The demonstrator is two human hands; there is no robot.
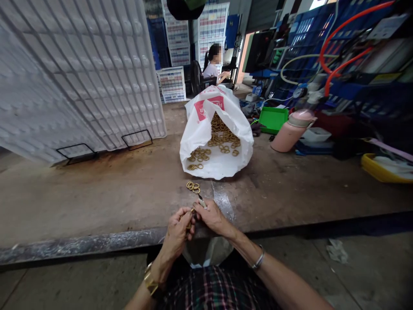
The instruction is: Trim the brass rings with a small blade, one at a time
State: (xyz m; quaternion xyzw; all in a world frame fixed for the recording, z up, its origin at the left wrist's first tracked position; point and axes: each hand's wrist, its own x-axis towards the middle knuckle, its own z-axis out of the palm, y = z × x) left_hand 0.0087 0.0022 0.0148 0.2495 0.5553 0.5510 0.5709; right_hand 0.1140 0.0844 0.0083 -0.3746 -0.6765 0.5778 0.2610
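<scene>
At the table's front edge, my left hand (pixel 178 226) is closed, with gold-coloured rings (pixel 189 225) partly showing between its fingers. My right hand (pixel 213 217) touches it from the right, fingers wrapped around a small knife-like tool (pixel 202 202) with a pale handle and a thin dark tip. The tool's exact kind is too small to tell. Just beyond its tip lies a little group of loose rings (pixel 193 187) on the table. Past these, a white plastic bag (pixel 222 165) lies with its mouth towards me, many more rings (pixel 222 137) inside.
White ribbed trays (pixel 106 64) stand stacked at left, with black wire stands (pixel 137 140) at their foot. A pink bottle (pixel 288 133), a green tray (pixel 273 119) and a yellow tray (pixel 380 170) sit at right. Behind, a person (pixel 213 69) sits near crates (pixel 172 84).
</scene>
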